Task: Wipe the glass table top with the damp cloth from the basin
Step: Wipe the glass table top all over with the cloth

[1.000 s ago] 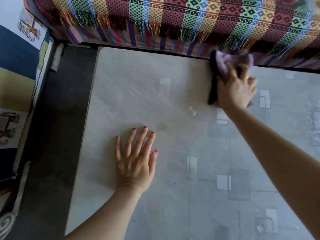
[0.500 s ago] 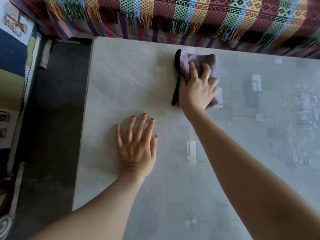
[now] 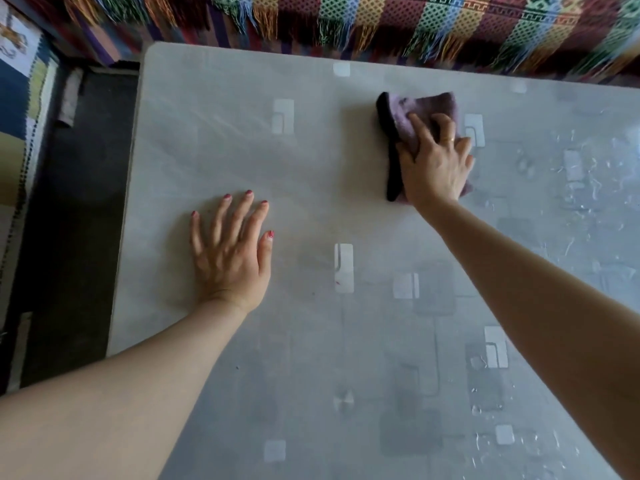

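- Two bare hands are on the glass table top point(image 3: 311, 188) as I look down from the head camera; no other view is available to me.
- Left hand point(image 3: 232, 252) lies flat on the glass towards the table's left side, palm down, fingers straight and a little spread, thumb out to the right. It holds nothing. The nails are painted red.
- Right hand point(image 3: 434, 164) is further away, near the far edge, pressing down on the cloth point(image 3: 412, 109). Its fingers are bent over the cloth's upper surface; I can see the index finger laid forward on the fabric and a gold ring on another finger. I read it as a grip with the fingertips dug into the folds, though the thumb is hidden from me.
- That cloth is purple with a dark, nearly black edge along its left side. It sits bunched on the glass beneath and ahead of the right hand, sticking out past the fingertips towards the far edge and a little below the heel of the hand.
- I see pale rectangles and grey squares through the glass or printed on it; which of the two I cannot tell. On the right part there are fine whitish streaks and specks.
- Beyond the far edge hangs a woven fabric point(image 3: 398, 19) in many colours, with a fringe along its lower border, just beside the table.
- Left of the table runs a dark strip of floor point(image 3: 69, 220), and past that a patterned rug point(image 3: 20, 98) at the frame's edge.
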